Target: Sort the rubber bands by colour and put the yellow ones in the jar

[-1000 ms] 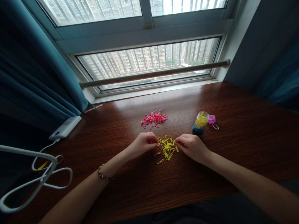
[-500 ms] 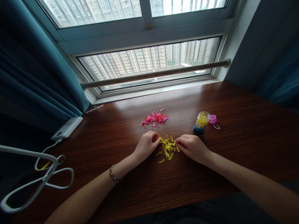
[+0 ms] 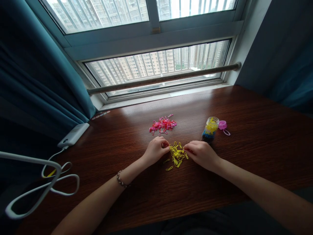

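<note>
yellow loops (image 3: 177, 155) heaped near side of pink-red pile (image 3: 163, 125), between my left hand (image 3: 156, 150) and right hand (image 3: 202, 154). both pinched nearly closed, can't tell if gripping any. quick tug could scatter overlapping neighbours.

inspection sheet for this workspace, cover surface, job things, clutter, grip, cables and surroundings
surface: dark wood-grain tabletop, glossy near the window
job things: yellow loops piled; red and pink loops piled further back; open jar with yellow and blue contents
clutter: pink cap beside the jar; white device at left
grip: left hand and right hand at opposite sides of the yellow loops; hold unclear
cables: white cable looped at left
surroundings: blue curtain; rail across the window
</note>
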`<state>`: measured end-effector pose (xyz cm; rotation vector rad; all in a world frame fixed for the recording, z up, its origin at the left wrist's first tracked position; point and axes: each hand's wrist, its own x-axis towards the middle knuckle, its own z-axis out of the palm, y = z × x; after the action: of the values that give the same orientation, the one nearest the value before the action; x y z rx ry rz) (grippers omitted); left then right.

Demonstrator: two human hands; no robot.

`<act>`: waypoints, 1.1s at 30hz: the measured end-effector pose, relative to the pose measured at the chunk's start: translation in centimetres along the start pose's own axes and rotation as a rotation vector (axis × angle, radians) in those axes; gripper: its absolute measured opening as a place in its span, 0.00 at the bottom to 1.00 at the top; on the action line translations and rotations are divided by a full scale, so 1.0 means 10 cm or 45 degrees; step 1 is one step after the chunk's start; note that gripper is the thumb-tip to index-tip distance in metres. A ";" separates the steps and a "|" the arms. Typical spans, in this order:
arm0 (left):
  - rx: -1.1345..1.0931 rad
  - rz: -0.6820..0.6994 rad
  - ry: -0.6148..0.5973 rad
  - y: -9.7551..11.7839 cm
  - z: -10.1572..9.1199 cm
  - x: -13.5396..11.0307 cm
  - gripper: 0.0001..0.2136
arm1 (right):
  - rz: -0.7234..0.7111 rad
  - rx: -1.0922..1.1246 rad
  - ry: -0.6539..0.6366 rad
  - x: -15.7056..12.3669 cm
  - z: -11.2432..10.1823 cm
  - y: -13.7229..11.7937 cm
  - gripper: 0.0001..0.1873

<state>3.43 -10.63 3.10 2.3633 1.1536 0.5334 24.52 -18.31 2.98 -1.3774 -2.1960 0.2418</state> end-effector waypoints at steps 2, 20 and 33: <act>-0.115 -0.073 -0.088 -0.03 -0.08 0.00 0.06 | -0.001 -0.003 0.012 0.00 0.00 0.01 0.09; -0.281 -0.109 -0.406 -0.12 -0.20 -0.10 0.08 | -0.007 0.000 0.021 0.00 -0.01 0.01 0.09; -0.046 0.120 -0.381 -0.03 -0.22 -0.10 0.03 | -0.013 -0.022 0.007 0.00 -0.03 -0.01 0.10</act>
<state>1.49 -10.80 4.54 2.3742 0.8945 0.2174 24.63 -18.38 3.25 -1.3743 -2.2054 0.2156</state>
